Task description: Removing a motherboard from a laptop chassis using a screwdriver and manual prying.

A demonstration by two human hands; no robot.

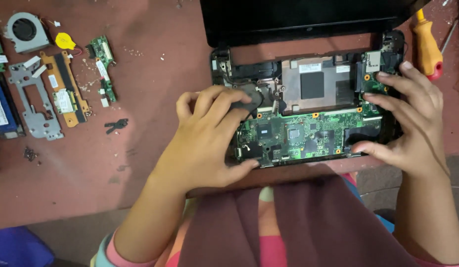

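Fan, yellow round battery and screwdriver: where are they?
Fan (24,30), head view, on its dark round middle.
Yellow round battery (65,41), head view, on its flat face.
Screwdriver (427,45), head view, on its yellow handle.

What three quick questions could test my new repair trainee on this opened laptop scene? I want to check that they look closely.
1. True or false: the grey round cooling fan is mounted inside the opened black laptop base.
2. Which hand lies over the left end of the green circuit board? A) left hand B) right hand C) neither
3. Fill in: the yellow-handled screwdriver lies on the reddish table to the ____ of the laptop.

Key
1. False: it lies on the table at far left, near the yellow coin battery.
2. A
3. Right
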